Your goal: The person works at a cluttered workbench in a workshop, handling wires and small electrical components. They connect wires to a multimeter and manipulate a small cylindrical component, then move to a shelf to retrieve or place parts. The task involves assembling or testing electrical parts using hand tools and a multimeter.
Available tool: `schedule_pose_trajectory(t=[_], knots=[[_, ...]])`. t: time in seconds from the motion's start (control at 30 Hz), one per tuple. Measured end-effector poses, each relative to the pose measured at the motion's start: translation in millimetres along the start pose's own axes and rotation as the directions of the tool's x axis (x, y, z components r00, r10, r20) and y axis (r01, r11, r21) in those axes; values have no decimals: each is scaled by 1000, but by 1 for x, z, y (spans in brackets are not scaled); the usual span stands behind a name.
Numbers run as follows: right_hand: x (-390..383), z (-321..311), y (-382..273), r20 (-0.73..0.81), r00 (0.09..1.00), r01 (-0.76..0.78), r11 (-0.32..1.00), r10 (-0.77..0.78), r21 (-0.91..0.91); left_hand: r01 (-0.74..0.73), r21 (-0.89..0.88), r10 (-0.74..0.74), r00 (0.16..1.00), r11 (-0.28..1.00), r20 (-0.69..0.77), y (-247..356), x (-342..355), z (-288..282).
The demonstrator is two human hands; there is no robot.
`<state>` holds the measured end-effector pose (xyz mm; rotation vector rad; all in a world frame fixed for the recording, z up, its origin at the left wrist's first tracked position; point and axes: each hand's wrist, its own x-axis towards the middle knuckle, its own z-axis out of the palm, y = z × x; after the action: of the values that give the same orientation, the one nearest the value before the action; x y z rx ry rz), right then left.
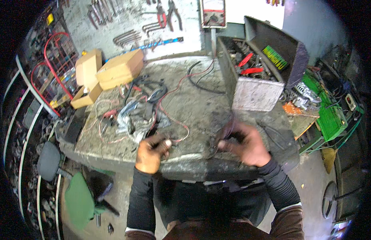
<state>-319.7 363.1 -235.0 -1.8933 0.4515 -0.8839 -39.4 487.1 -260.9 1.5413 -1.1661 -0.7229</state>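
Note:
Over the near edge of the workbench [201, 104], my left hand [148, 155] is closed in a pinch, thumb against fingers. A thin pinkish-white wire [188, 129] loops round to its fingertips and seems held there. My right hand [249, 145] is also pinched closed, some way to the right, with blur around its fingers. Something thin and dark shows at its fingertips, but I cannot make out what it is. A crumpled grey rag [133, 119] lies just beyond my left hand, among tangled wires and a coil of black cable [156, 93].
An open metal toolbox [258, 94] with red-handled tools stands at the back right. Cardboard boxes [120, 71] sit at the back left. Pliers [174, 16] and hex keys hang on the wall panel beside an analog meter [213, 15]. A green stool [79, 200] stands lower left.

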Motion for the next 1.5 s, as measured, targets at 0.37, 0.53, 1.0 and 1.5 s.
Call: schedule_pose_trajectory(t=[0.37,0.53,1.0,1.5], knots=[[70,74,-6,-2,986,164,985,-164,-58,-173,-280,214,969,944,121,60,7,-1],[60,81,-19,-172,985,23,994,-4,108,-216,-395,210,976,893,-58,71,26,10],[51,-37,-69,51,761,377,377,-647,-846,-234,-264,186,963,936,-195,36,14,-12],[52,85,7,399,913,396,434,-88,-810,-69,-424,-49,964,903,-263,-13,-9,19]])
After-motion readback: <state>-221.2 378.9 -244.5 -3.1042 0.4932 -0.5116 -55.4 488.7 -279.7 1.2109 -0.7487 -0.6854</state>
